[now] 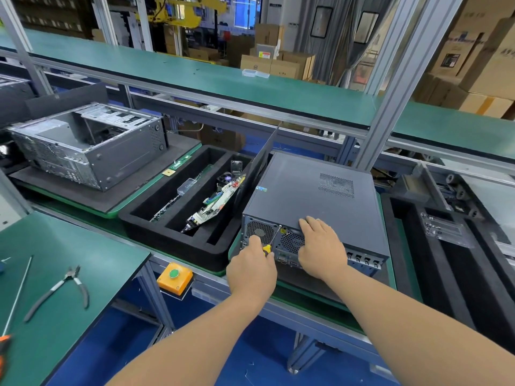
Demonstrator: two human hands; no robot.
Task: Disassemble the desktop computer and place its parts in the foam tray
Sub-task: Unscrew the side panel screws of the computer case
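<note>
Grey case (315,196) sits right of the foam tray (172,235), where we grip a screwdriver (271,240) with our left hand (250,263), right hand (320,246) pressing flat, pliers (60,291) well apart.

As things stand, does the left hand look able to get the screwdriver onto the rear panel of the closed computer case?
Probably yes. The left hand already holds the screwdriver against the computer case rear panel, nothing between; the right hand rests beside it, clear of the shaft.
</note>
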